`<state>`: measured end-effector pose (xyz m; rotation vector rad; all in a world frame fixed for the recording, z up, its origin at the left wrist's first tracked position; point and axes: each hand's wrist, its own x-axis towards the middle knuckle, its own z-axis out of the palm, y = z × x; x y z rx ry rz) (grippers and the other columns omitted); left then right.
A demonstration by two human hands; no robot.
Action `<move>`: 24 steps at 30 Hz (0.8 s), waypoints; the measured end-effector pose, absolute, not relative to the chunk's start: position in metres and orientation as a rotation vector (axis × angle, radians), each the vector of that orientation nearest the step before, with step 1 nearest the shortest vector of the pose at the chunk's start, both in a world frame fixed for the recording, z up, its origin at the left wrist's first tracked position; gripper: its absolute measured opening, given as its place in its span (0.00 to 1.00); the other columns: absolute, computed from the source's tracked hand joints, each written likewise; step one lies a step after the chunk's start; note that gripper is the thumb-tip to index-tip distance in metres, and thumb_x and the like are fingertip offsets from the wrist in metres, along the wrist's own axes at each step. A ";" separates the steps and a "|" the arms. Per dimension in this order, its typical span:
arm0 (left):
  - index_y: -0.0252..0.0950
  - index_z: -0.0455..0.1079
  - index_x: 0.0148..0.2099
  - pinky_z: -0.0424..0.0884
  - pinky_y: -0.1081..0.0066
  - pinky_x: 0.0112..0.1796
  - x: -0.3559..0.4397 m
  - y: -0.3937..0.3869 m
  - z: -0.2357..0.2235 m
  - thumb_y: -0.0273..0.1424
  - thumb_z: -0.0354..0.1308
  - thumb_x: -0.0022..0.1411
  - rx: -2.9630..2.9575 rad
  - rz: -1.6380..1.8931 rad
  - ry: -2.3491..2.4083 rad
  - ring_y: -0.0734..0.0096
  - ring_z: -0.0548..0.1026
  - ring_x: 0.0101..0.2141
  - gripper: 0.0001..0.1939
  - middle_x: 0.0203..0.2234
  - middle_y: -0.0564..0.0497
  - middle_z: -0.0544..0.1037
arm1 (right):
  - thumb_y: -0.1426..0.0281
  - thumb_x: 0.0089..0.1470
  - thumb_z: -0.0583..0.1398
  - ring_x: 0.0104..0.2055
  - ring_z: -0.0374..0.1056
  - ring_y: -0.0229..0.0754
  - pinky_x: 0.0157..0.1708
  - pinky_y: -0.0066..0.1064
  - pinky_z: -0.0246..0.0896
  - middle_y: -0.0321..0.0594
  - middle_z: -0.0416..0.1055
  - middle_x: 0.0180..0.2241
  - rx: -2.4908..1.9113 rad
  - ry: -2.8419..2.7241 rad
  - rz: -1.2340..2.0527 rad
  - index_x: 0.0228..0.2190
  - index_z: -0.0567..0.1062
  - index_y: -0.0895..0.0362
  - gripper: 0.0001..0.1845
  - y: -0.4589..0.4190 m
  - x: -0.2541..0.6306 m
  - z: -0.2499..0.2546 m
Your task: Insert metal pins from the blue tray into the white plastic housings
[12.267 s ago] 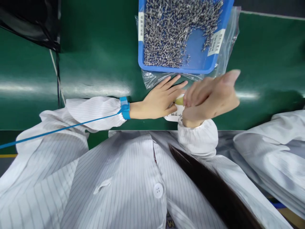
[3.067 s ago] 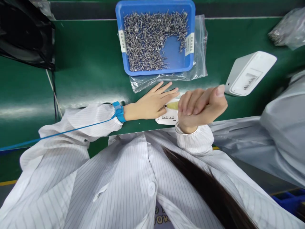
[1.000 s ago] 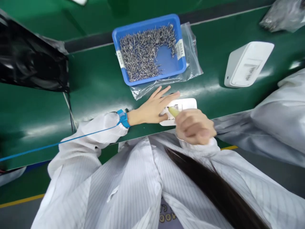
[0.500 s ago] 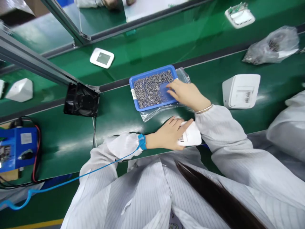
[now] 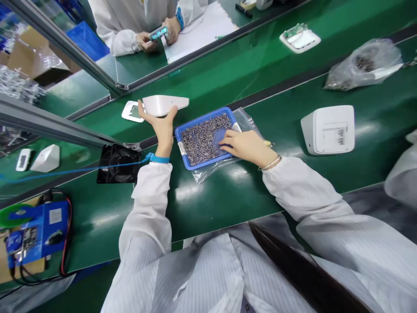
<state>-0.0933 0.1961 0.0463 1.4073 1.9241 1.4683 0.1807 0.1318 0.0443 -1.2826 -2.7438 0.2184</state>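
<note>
My left hand (image 5: 162, 129) is raised over the far strip of the bench, with thumb and fingers gripping a white wedge-shaped plastic housing (image 5: 165, 104) from both ends. My right hand (image 5: 246, 145) reaches into a shallow blue tray (image 5: 204, 164), its fingertips drawn together at the small metal screws (image 5: 202, 139). Whether a screw is between those fingertips cannot be seen. A short yellow piece with a dark tip (image 5: 268, 143) shows behind the right hand; I cannot tell whether it is held. The tray rests on a clear plastic bag (image 5: 249, 121).
Beyond the left hand lies a white panel with a screen (image 5: 132, 111). A black fan (image 5: 117, 165) and a blue fixture (image 5: 48, 230) stand left. To the right are another white housing (image 5: 335, 130) and a bag of metal parts (image 5: 365, 65). A co-worker's hands (image 5: 159, 37) work opposite.
My left hand has moved from the white piece at the near edge to the far strip, now holding a white housing up. My right hand stays at the tray. The view has shifted.
</note>
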 end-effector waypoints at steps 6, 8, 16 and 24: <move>0.28 0.34 0.72 0.49 0.60 0.69 -0.111 0.219 0.023 0.17 0.65 0.48 1.172 1.235 2.073 0.51 0.45 0.71 0.57 0.70 0.29 0.40 | 0.60 0.69 0.48 0.38 0.71 0.39 0.27 0.33 0.36 0.38 0.74 0.45 -1.355 -2.794 0.215 0.47 0.78 0.51 0.21 0.126 0.173 0.049; 0.31 0.33 0.72 0.44 0.60 0.70 -0.100 0.203 0.025 0.18 0.65 0.49 1.299 1.211 2.052 0.51 0.37 0.73 0.57 0.71 0.31 0.30 | 0.62 0.70 0.46 0.38 0.71 0.40 0.27 0.34 0.35 0.40 0.74 0.44 -1.364 -2.824 0.223 0.44 0.78 0.54 0.22 0.124 0.169 0.053; 0.45 0.30 0.72 0.35 0.49 0.70 -0.024 0.098 0.043 0.39 0.61 0.62 2.060 1.197 1.584 0.51 0.33 0.72 0.49 0.73 0.44 0.31 | 0.65 0.68 0.47 0.40 0.71 0.43 0.28 0.34 0.38 0.46 0.72 0.49 -1.446 -2.779 0.197 0.46 0.74 0.60 0.20 0.127 0.164 0.052; 0.43 0.35 0.73 0.42 0.35 0.67 0.021 0.004 -0.006 0.38 0.55 0.67 2.349 1.112 1.188 0.45 0.33 0.72 0.41 0.72 0.37 0.36 | 0.62 0.67 0.50 0.43 0.72 0.43 0.32 0.32 0.47 0.43 0.73 0.50 -1.423 -2.729 0.258 0.49 0.76 0.54 0.19 0.125 0.165 0.047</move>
